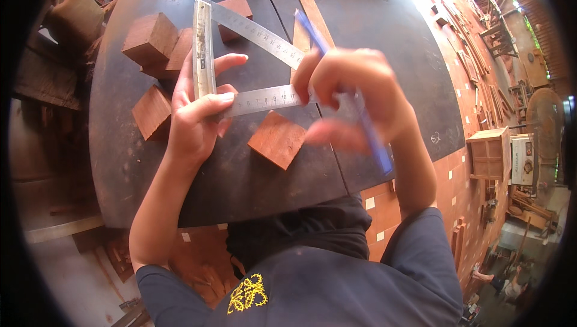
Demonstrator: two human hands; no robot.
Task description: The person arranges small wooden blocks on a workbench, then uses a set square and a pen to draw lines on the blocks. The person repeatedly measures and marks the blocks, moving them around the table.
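A person works at a dark, smooth-topped table [396, 45], a silver-coloured triangular metal square with an open centre [204, 45] raised over its middle. The left hand [193, 111] has its grip on the square's thick stock near its near end, thumb laid across the corner, one finger stretched out into the opening. The right hand [363, 90], blurred, is half curled around a slim blue pen [374, 138] that slants from far left to near right; its fingertips overlap the square's right-hand tip — whether they pinch it, the view does not tell.

A reddish-brown wooden block [277, 139] sits on the near side, just below the square's graduated edge. Another reddish-brown cube [150, 39] stands at far left, a tilted-looking brown block [151, 112] left of the wrist, and a pale, narrow wooden strip [309, 6] lies beyond the pen.

The step in hand appears to be positioning the square with the pen at the ready — no block face is against it. The next move likely calls for a firm left grip and a steadier pen.
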